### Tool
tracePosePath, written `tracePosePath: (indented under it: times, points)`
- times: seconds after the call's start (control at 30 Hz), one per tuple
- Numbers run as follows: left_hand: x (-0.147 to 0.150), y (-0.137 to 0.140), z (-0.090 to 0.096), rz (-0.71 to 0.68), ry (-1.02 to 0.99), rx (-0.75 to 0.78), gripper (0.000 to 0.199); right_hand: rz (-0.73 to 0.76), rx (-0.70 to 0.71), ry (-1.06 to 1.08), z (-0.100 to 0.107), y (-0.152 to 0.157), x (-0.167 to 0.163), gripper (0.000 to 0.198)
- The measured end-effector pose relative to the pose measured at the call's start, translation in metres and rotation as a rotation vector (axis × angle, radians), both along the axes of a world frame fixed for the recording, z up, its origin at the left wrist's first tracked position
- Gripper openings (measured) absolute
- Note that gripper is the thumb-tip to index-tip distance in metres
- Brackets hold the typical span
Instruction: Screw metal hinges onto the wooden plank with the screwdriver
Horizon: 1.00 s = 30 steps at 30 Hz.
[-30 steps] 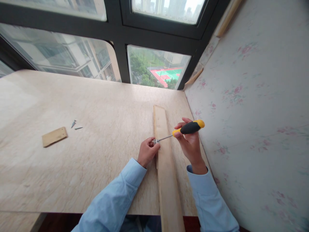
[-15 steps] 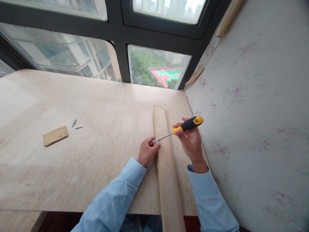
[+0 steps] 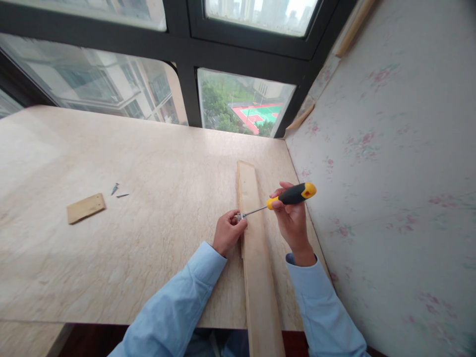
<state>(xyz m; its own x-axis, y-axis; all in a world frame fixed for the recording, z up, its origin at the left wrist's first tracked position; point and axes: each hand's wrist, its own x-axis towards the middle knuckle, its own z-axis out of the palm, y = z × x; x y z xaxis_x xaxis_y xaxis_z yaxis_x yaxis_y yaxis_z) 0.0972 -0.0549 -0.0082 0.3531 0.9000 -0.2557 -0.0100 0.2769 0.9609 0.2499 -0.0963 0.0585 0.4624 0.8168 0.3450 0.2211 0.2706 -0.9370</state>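
Note:
My right hand (image 3: 292,220) grips a screwdriver (image 3: 293,194) with a yellow and black handle. Its thin shaft slants down to the left, and the tip meets a small silver metal piece (image 3: 241,216) at the board's left edge. That piece is pinched between the thumb and fingers of my left hand (image 3: 229,232); its exact kind is too small to make out. Under both hands runs a long pale wooden board (image 3: 258,267), lying lengthwise and reaching past the near edge of the counter.
On the left of the marbled counter (image 3: 148,238) lies a short wooden block (image 3: 86,208) with small holes. Beside it are a screw (image 3: 115,188) and a thin dark pointed piece (image 3: 122,196). A papered wall (image 3: 390,198) stands close on the right; dark-framed windows (image 3: 245,52) close off the back.
The screwdriver's handle has tipped slightly lower and to the right, with my right hand turned a little around it. My left hand keeps its place at the metal piece.

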Motion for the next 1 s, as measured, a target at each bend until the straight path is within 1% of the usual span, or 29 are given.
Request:
tracePosePath:
  times: [0.07,0.17,0.2,0.23,0.27,0.33,0.4,0.43,0.47,0.5,0.57,0.67,0.73,0.8,0.9,0.93,0.97,1.0]
  points:
    - [0.0,0.0,0.0,-0.002,-0.008,-0.002,0.034,0.111,0.023,0.07,0.003,-0.001,0.0,0.05]
    - [0.0,0.0,0.0,0.011,-0.002,-0.007,0.036,0.318,0.014,0.191,0.013,-0.006,0.002,0.06]
    - [0.0,-0.001,0.0,0.016,0.0,-0.007,0.036,0.364,-0.004,0.209,0.016,-0.007,0.003,0.061]
    - [0.0,-0.001,0.0,0.021,0.002,-0.007,0.035,0.379,-0.029,0.211,0.017,-0.008,0.004,0.06]
    - [0.0,-0.001,0.001,0.023,0.002,-0.008,0.034,0.358,-0.055,0.196,0.017,-0.009,0.005,0.058]
    - [0.0,-0.001,0.002,0.023,-0.004,-0.013,0.031,0.223,-0.09,0.133,0.014,-0.008,0.006,0.052]
    - [0.001,-0.001,0.003,0.02,-0.01,-0.018,0.029,0.065,-0.078,0.059,0.008,-0.005,0.005,0.049]
    - [0.001,-0.001,0.003,0.02,-0.011,-0.018,0.03,0.019,-0.058,0.037,0.005,-0.003,0.005,0.049]
    - [0.0,-0.001,0.003,0.022,-0.009,-0.016,0.031,0.004,-0.038,0.03,0.003,-0.002,0.005,0.05]
    - [0.0,-0.001,0.003,0.022,-0.004,-0.01,0.032,0.021,-0.023,0.039,0.002,-0.001,0.004,0.052]
    - [0.0,-0.001,0.003,0.02,0.011,0.001,0.034,0.123,-0.008,0.103,0.003,-0.001,0.004,0.055]
    - [0.0,-0.001,0.002,0.016,0.026,0.006,0.035,0.299,-0.008,0.205,0.012,-0.004,0.005,0.055]
    - [0.0,-0.001,0.001,0.019,0.019,0.0,0.035,0.328,-0.026,0.212,0.016,-0.006,0.006,0.054]
    - [0.0,-0.001,0.001,0.015,0.01,-0.005,0.033,0.244,-0.062,0.173,0.015,-0.007,0.007,0.05]
    - [0.001,-0.001,0.002,0.003,0.01,-0.003,0.03,0.008,-0.075,0.057,0.005,-0.004,0.008,0.05]
    - [0.001,0.0,0.002,0.003,0.013,0.0,0.03,-0.041,-0.067,0.019,0.002,-0.003,0.009,0.052]
    - [0.001,0.0,0.002,0.005,0.017,0.003,0.031,-0.057,-0.058,-0.005,-0.001,-0.002,0.009,0.053]
    - [0.0,0.0,0.001,0.009,0.019,0.004,0.032,-0.043,-0.049,-0.01,-0.002,-0.002,0.009,0.053]
